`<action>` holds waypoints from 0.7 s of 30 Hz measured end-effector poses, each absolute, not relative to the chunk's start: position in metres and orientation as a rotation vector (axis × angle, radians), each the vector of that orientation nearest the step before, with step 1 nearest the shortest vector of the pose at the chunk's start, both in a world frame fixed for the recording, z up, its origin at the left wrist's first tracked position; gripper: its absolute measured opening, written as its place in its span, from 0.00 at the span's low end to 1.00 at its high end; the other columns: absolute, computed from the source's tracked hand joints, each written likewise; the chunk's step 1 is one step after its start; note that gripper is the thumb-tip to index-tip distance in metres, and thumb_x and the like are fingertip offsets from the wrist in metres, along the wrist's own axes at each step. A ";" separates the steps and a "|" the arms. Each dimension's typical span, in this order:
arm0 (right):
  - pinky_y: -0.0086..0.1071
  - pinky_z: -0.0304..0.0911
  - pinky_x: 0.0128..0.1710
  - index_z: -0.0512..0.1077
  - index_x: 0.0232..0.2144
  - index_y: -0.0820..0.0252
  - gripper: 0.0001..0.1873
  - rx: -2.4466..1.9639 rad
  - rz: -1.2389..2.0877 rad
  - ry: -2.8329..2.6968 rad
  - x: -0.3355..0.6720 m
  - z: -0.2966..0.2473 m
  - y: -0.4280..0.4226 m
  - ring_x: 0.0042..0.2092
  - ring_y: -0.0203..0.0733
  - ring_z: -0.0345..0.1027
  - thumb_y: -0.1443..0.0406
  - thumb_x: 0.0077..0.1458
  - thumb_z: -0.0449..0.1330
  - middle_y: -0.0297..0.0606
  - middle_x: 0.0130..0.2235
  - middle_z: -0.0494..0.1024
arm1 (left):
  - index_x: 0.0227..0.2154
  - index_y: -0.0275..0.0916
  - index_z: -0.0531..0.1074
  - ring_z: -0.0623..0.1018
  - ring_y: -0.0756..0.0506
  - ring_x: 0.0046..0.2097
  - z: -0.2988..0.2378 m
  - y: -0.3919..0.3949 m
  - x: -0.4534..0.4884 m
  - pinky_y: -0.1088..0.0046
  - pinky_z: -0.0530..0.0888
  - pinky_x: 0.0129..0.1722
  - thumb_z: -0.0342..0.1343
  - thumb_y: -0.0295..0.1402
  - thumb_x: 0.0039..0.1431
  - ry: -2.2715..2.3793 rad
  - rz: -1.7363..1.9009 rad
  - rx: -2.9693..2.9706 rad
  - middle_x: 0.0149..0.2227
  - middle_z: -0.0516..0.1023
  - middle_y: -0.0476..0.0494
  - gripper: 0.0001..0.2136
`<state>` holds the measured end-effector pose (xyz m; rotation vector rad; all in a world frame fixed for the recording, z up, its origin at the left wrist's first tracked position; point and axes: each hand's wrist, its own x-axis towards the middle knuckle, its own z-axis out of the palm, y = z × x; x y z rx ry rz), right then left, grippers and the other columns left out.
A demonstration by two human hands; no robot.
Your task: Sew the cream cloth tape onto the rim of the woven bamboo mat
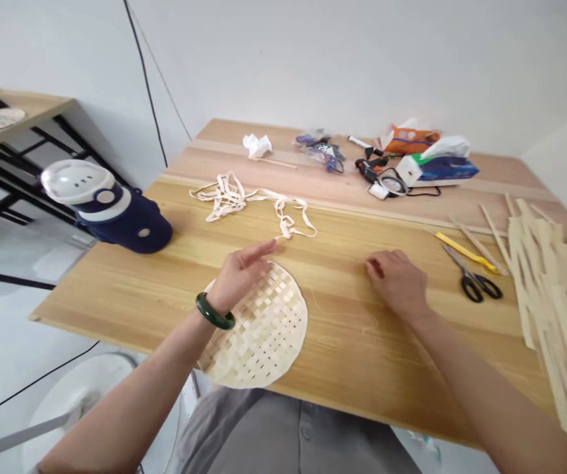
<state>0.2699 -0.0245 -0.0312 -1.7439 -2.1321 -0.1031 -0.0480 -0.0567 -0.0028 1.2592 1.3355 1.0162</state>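
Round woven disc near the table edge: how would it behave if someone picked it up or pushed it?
The round woven disc is probably light for its size: thin pale strips with gaps between them. It likely flexes slightly rather than staying rigid. No binding shows around its rim, so strips might loosen if pushed hard.

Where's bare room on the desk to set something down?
Bare wood: between the woven disc and right hand; between the navy container and loose strips. Crowded: back right by the tissue pack, and right end by the scissors and bamboo strips.
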 end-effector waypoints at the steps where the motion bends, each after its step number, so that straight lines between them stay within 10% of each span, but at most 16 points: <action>1: 0.39 0.68 0.40 0.75 0.32 0.62 0.07 -1.726 -0.059 -2.134 0.263 -0.033 -0.024 0.41 0.45 0.70 0.67 0.60 0.58 0.42 0.35 0.78 | 0.55 0.35 0.73 0.72 0.37 0.61 -0.002 -0.058 -0.049 0.58 0.65 0.61 0.58 0.31 0.54 1.273 1.057 1.179 0.56 0.77 0.39 0.24; 5: 0.48 0.63 0.46 0.78 0.33 0.61 0.10 -1.666 0.123 -2.049 0.232 -0.018 -0.028 0.50 0.56 0.66 0.65 0.57 0.57 0.50 0.44 0.78 | 0.50 0.38 0.77 0.72 0.37 0.60 0.004 -0.059 -0.048 0.58 0.64 0.61 0.62 0.29 0.52 1.060 1.127 0.884 0.53 0.79 0.39 0.20; 12: 0.33 0.67 0.40 0.80 0.34 0.54 0.09 -1.317 0.945 -2.000 0.134 -0.003 -0.023 0.40 0.39 0.74 0.64 0.57 0.58 0.34 0.40 0.82 | 0.45 0.38 0.80 0.76 0.38 0.56 0.015 -0.057 -0.036 0.59 0.66 0.61 0.64 0.29 0.52 0.937 1.188 0.790 0.49 0.82 0.39 0.15; 21: 0.39 0.66 0.50 0.76 0.24 0.58 0.11 -1.271 1.377 -1.584 0.142 0.013 -0.022 0.40 0.41 0.74 0.62 0.55 0.58 0.35 0.33 0.81 | 0.60 0.37 0.67 0.77 0.40 0.51 -0.030 -0.061 -0.024 0.56 0.71 0.54 0.48 0.28 0.64 1.405 1.076 1.813 0.48 0.80 0.36 0.22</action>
